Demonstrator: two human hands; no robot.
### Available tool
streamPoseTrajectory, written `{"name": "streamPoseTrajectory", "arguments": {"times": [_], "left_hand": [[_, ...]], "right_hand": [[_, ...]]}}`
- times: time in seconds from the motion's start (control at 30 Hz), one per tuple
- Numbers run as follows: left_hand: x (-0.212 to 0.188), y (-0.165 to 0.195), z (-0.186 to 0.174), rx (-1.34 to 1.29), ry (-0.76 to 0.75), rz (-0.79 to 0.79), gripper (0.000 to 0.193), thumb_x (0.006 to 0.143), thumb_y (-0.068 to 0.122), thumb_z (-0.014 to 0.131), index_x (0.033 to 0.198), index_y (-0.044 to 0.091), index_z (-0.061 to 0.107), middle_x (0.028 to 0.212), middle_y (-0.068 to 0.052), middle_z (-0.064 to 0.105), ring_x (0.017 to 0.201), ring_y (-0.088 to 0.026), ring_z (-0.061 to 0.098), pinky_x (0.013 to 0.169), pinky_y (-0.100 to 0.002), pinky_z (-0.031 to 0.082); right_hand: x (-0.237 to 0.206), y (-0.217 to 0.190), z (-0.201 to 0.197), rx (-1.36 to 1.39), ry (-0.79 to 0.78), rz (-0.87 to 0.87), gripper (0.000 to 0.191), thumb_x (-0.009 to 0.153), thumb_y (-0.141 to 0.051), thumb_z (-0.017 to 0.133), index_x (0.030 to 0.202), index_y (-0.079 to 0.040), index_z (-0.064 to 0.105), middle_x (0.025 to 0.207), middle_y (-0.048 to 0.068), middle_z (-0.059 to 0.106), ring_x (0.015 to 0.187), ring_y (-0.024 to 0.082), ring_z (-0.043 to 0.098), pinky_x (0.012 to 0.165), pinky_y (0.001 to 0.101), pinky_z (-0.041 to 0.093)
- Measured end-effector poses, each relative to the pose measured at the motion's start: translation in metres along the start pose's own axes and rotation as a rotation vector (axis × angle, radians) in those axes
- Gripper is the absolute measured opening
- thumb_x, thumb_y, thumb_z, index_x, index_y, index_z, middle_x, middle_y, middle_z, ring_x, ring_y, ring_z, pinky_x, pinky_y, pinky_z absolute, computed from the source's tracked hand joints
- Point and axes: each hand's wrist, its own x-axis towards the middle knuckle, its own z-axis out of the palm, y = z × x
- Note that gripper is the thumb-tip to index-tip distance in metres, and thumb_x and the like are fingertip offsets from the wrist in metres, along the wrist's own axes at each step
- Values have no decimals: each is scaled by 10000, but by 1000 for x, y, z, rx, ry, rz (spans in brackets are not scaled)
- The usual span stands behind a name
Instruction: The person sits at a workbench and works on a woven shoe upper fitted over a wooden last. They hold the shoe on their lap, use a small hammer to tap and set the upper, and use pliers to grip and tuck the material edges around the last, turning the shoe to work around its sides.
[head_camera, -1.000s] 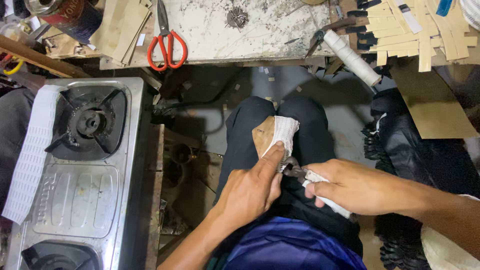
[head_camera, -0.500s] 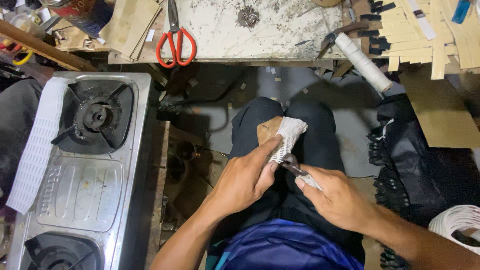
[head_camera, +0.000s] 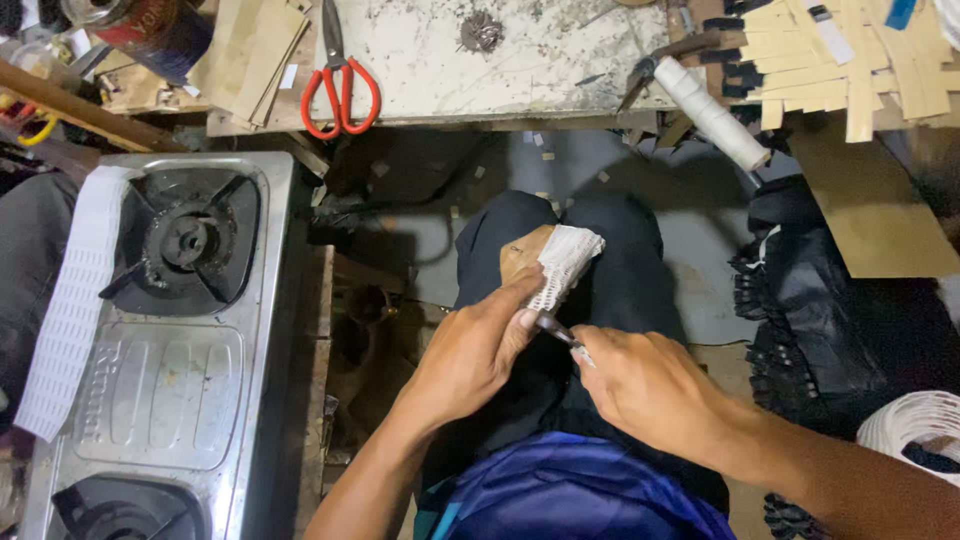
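Resting across the person's dark-trousered knees (head_camera: 610, 270), the work sat well below the near edge of the marble counter (head_camera: 560, 60), with a steel two-burner gas stove (head_camera: 160, 350) standing to the left of the lap. On that stove's left edge lay a long strip of white mesh band (head_camera: 70, 310). Red-handled scissors (head_camera: 340, 85) lay at the counter's near edge, and a white thread spool (head_camera: 715, 115) hung over that edge further right.

The left hand (head_camera: 470, 350) was curled, thumb and fingers pinching a short piece of white woven mesh (head_camera: 562, 262) folded over a small tan card-like piece (head_camera: 522, 252). The right hand (head_camera: 650, 385) was closed around a slim dark-handled tool (head_camera: 558, 330), its tip meeting the mesh's lower end; its exact kind could not be made out.

Judging by its drape, the mesh looked light, soft and limp, likely to fray or snag at cut ends. The tan backing seemed stiffer, so gripping both layers together near the fold, close to the tool's tip, appeared the steadiest hold.
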Motion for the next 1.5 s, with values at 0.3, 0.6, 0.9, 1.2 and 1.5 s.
{"name": "streamPoseTrajectory", "arguments": {"times": [0.3, 0.6, 0.9, 1.2, 1.5], "left_hand": [[-2, -8, 12, 100, 96, 79, 420, 947, 69, 595, 1364, 28, 566, 1397, -209, 634, 1131, -430, 671, 913, -459, 574], [-3, -5, 17, 165, 26, 57, 471, 940, 100, 622, 1400, 42, 538, 1440, -179, 606, 998, -428, 699, 790, -464, 595], [-1, -6, 13, 124, 46, 33, 458, 941, 93, 618, 1391, 35, 553, 1416, -187, 625, 1027, -428, 695, 814, -459, 594], [7, -16, 0, -7, 53, 50, 371, 978, 82, 596, 1341, 6, 603, 1402, -205, 641, 1240, -414, 652, 1009, -421, 557], [5, -7, 5, 19, 48, -87, 281, 993, 161, 629, 1236, 24, 602, 1355, -195, 662, 1097, -433, 679, 862, -464, 569]], "right_hand": [[1, 32, 2, 431, -348, 354, 256, 928, -213, 560, 1021, -20, 700, 789, 104, 777, 726, 198, 771, 698, 360, 587], [11, 48, -14, 460, -447, 208, 285, 922, -204, 561, 1108, -44, 709, 899, 80, 810, 838, 152, 769, 755, 322, 579], [26, 17, -36, 346, -539, 534, 304, 992, -254, 546, 1278, -185, 621, 702, 147, 695, 571, 210, 678, 564, 358, 557], [12, 32, 10, 355, -43, -5, 164, 958, -166, 607, 980, -3, 609, 678, 191, 619, 588, 388, 626, 547, 458, 492], [11, 44, 10, 65, -149, 25, 169, 903, -188, 630, 925, -21, 616, 649, 201, 664, 639, 429, 676, 560, 509, 504]]}}
